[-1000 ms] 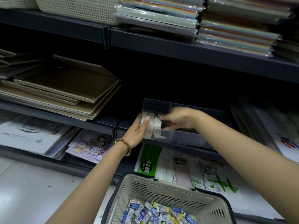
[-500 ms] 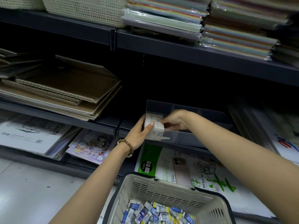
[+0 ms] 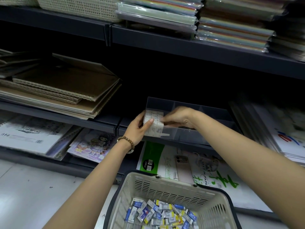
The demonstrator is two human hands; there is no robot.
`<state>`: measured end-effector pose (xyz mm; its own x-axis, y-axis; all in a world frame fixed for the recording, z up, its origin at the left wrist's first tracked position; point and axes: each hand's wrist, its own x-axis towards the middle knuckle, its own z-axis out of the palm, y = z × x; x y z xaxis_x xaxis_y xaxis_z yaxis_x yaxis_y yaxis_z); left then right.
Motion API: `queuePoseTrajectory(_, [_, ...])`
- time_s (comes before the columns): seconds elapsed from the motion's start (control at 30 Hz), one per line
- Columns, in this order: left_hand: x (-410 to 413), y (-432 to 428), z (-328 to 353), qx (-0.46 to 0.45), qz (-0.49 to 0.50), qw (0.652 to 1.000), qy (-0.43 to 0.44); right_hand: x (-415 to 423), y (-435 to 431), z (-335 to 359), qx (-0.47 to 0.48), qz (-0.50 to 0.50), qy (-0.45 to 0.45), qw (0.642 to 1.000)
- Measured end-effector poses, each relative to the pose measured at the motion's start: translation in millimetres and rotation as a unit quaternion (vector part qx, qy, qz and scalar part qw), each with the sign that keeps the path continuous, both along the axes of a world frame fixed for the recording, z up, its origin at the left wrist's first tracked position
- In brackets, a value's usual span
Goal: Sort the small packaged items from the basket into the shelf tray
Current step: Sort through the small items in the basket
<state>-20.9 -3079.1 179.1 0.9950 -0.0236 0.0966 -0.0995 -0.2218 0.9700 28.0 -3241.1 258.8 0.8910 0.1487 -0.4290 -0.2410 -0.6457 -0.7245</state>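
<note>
Progress: early stage, one block at the tray and the basket well stocked.
The left hand (image 3: 138, 128) and right hand (image 3: 179, 117) hold a block of small white packets (image 3: 153, 123) between them at the left front corner of the shelf tray (image 3: 186, 135). The left grip wraps the block's near side with the thumb on top, and the right grip pinches its right edge. Whether the block is seated cannot be told. The basket (image 3: 175, 179) below holds a dense heap of blue-and-yellow packets (image 3: 161, 212), so most of the work is judged outstanding. Cardboard sheets (image 3: 66, 90) lie to the left and a sketch pad (image 3: 181, 162) lies beneath. The upper shelf (image 3: 181, 45) overhangs the tray.
</note>
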Motion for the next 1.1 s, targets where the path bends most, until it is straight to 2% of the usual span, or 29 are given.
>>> queuePoseTrajectory(0.07, [-0.1, -2.0, -0.7, -0.005, 0.017, 1.000, -0.006, 1.5, -2.5, -0.3, -0.016, 0.010, -0.004, 1.000])
queuePoseTrajectory(0.17, [-0.8, -5.8, -3.3, -0.011, 0.034, 0.999, -0.013, 4.9, 1.7, -7.4, -0.117, 0.017, -0.054, 0.991])
queuePoseTrajectory(0.23, [-3.1, -8.0, -2.6, 0.000, 0.036, 0.999, -0.013, 1.7, 4.5, -7.1, -0.128, 0.022, -0.082, 0.988])
queuePoseTrajectory(0.3, [-8.2, -8.3, 0.0, 0.013, 0.033, 0.999, -0.012, -8.0, 0.5, -3.0, -0.091, 0.033, -0.100, 0.990])
queuePoseTrajectory(0.43, [-37.8, -2.3, -4.4, 0.014, 0.043, 0.999, -0.029, -51.4, -27.0, 5.5, 0.071, 0.048, -0.193, 0.978])
queuePoseTrajectory(0.5, [-66.9, 0.5, -19.6, 0.044, 0.072, 0.995, -0.045, -78.5, -50.0, -2.3, 0.133, 0.044, -0.210, 0.968])
queuePoseTrajectory(0.57, [-99.0, -1.5, -46.4, 0.068, 0.088, 0.993, -0.046, -104.9, -72.1, -26.5, 0.191, 0.036, -0.176, 0.965])
queuePoseTrajectory(0.63, [-128.6, -9.6, -82.9, 0.059, 0.087, 0.994, 0.005, -130.2, -90.4, -68.9, 0.218, 0.016, -0.109, 0.970])
queuePoseTrajectory(0.77, [-165.4, -31.2, -160.8, 0.110, 0.026, 0.982, 0.153, -173.6, -117.5, -179.6, 0.137, -0.024, 0.033, 0.990])
queuePoseTrajectory(0.93, [-183.8, -38.7, -242.4, 0.164, -0.008, 0.933, 0.320, -210.3, -142.2, -296.9, 0.095, -0.136, 0.178, 0.970])
queuePoseTrajectory(1.1, [-191.1, -43.6, -299.4, 0.222, -0.052, 0.877, 0.423, -224.4, -151.6, -365.4, 0.056, -0.116, 0.222, 0.966])
